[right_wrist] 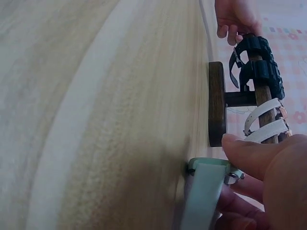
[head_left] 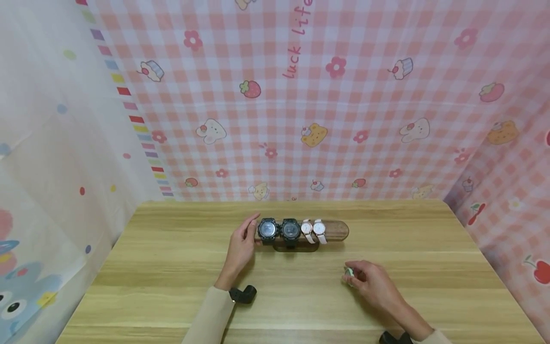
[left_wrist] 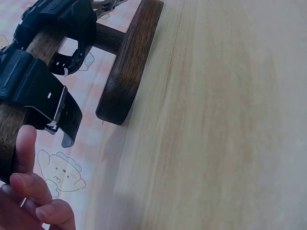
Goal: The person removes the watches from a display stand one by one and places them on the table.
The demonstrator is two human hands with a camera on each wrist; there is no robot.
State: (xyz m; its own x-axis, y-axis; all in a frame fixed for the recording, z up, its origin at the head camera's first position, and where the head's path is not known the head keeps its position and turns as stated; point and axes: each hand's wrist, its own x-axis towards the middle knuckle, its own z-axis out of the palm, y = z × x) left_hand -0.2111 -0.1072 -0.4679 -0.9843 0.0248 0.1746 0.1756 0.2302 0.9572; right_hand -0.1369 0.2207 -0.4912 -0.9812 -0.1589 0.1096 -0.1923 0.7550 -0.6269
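Observation:
A dark wooden watch stand (head_left: pixel 338 230) stands toward the back of the table, a rounded bar raised on a flat base (left_wrist: pixel 128 72). My left hand (head_left: pixel 241 246) grips the bar's left end, fingertips curled against it in the left wrist view. Strapped on the bar from left are a black watch (head_left: pixel 268 230), a second black watch (head_left: pixel 291 230) and two white-strapped watches (head_left: pixel 320 228). My right hand (head_left: pixel 378 286) pinches a mint-green watch (right_wrist: pixel 206 189) between thumb and fingers, in front of the bar's right end and apart from it.
The wood-grain table (head_left: pixel 163 286) runs back to a pink checked cloth (head_left: pixel 275 114) hung behind it. More cloth hangs at the left and right sides. Black wrist bands (head_left: pixel 243 294) sit on both forearms.

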